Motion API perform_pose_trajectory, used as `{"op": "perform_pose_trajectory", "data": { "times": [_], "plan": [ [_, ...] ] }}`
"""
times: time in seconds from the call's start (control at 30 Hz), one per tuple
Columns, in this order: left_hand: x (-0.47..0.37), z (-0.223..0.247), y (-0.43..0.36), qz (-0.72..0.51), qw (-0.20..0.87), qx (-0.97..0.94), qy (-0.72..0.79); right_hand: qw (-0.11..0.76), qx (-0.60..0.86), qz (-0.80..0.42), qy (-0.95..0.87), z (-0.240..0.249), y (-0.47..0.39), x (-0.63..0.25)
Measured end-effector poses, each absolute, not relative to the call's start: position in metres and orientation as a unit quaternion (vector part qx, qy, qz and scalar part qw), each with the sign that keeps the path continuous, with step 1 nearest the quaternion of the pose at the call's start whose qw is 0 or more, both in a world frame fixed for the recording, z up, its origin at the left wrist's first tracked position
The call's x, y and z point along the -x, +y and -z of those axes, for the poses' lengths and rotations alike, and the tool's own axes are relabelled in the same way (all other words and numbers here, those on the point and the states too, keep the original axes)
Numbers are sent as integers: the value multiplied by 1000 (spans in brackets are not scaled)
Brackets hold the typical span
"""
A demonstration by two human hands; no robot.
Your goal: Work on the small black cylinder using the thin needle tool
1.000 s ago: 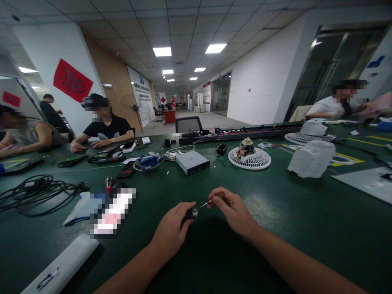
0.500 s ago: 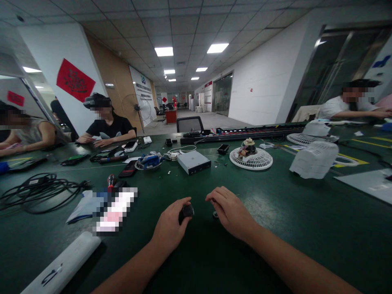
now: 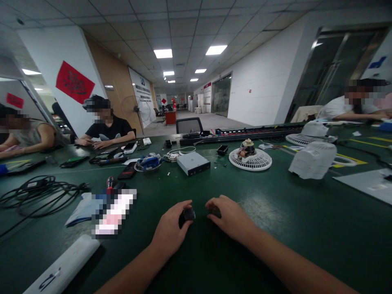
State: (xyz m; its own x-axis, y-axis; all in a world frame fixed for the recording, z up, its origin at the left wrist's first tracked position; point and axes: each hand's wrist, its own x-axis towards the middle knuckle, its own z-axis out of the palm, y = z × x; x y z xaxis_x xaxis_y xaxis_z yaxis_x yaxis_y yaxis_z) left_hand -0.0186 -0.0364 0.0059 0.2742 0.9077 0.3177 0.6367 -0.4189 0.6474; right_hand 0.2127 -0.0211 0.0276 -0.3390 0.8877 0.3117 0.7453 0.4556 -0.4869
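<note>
My left hand (image 3: 169,226) is closed around a small dark, squarish part (image 3: 189,214) with a shiny edge, pinched between thumb and fingers. To its right, my right hand (image 3: 230,214) is curled with the fingertips facing the left hand. A small dark, round piece (image 3: 216,212) shows between its thumb and fingers, partly hidden; its exact kind is too small to make out. A narrow gap separates the two hands, both low over the green table (image 3: 196,190).
Beyond the hands lie an optical disc drive (image 3: 193,163), a white fan grille with a motor (image 3: 250,157) and a small black tray (image 3: 222,150). At left are a long white case (image 3: 65,265), a coiled black cable (image 3: 39,190) and a red-handled screwdriver (image 3: 110,184). People sit across the table.
My right thumb has lowered and the fingers now curve around the round piece, which showed below the hand before. My left hand keeps its pinch almost unmoved.
</note>
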Motion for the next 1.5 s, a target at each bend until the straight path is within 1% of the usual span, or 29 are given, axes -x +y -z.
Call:
{"op": "perform_pose_trajectory", "data": {
  "times": [0.17, 0.27, 0.47, 0.63, 0.83, 0.93, 1.1, 1.23, 1.33, 1.5],
  "plan": [
    [16, -5, -38, -345, 194, -788, 471, 327, 415, -169, -832, -33, -25, -207],
    [14, -6, -40, -342, 191, -802, 451, 349, 390, -164, -836, -33, -28, -205],
    [13, -13, -46, -348, 168, -834, 395, 322, 365, -160, -859, -30, -30, -202],
    [13, -15, -47, -354, 141, -853, 356, 347, 365, -152, -850, -31, -29, -204],
    [14, -16, -49, -362, 123, -876, 295, 352, 380, -143, -843, -34, -31, -205],
    [15, -17, -49, -365, 120, -883, 268, 347, 396, -158, -836, -36, -34, -204],
    [15, -15, -46, -368, 117, -888, 250, 307, 407, -227, -830, -37, -34, -202],
    [15, -13, -45, -378, 119, -883, 252, 305, 415, -237, -824, -36, -37, -200],
    [14, -13, -46, -398, 132, -867, 268, 331, 397, -225, -826, -37, -40, -199],
    [12, -13, -45, -430, 157, -819, 347, 438, 367, -200, -796, -42, -40, -205]
  ]
}}
